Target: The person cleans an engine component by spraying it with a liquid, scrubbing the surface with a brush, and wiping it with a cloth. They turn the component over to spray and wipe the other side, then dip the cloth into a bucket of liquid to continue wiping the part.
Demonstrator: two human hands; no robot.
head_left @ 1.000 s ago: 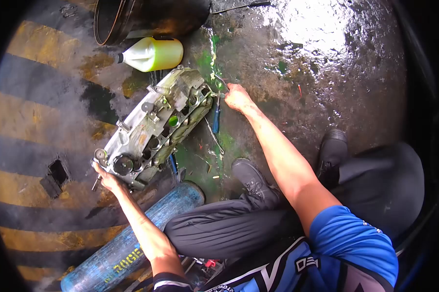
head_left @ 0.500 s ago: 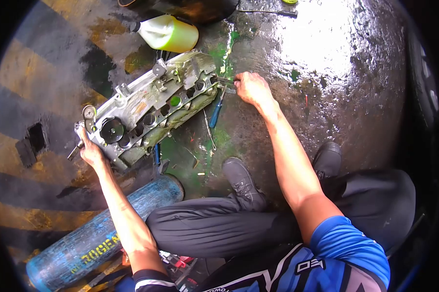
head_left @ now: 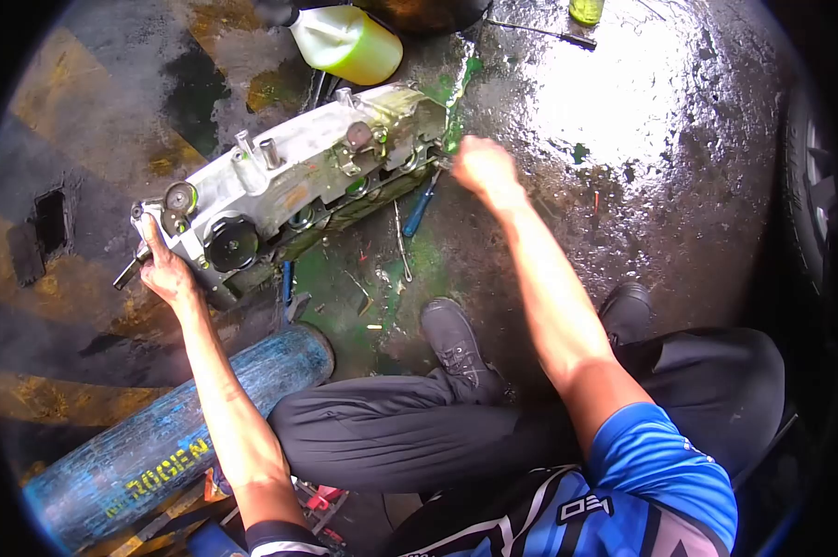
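Observation:
An engine cylinder head (head_left: pixel 298 172), long and metal with a round black cap (head_left: pixel 232 243), is tilted on its side above the stained floor. My left hand (head_left: pixel 166 276) is closed around its left end, thumb up along the edge. Beside that hand a short metal rod (head_left: pixel 129 271) sticks out. At the opposite end, my right hand (head_left: pixel 486 169) is closed on the head's right tip; its fingertips are partly hidden and slightly blurred. A blue-handled tool (head_left: pixel 420 212) lies just below that end, with a thin metal tool (head_left: pixel 401 243) beside it.
A jug of yellow-green liquid (head_left: pixel 356 45) stands behind the head. Nearer me lies a blue gas cylinder (head_left: pixel 182 422) with yellow lettering. Another blue handle (head_left: pixel 287 281) shows below the head. At right is a wheel (head_left: pixel 809 186); a dark rod (head_left: pixel 544 32) lies at the back.
The cylinder head has rolled away from me, showing more of its side and fewer of its openings. Both hands stay at its ends; the view has shifted a little.

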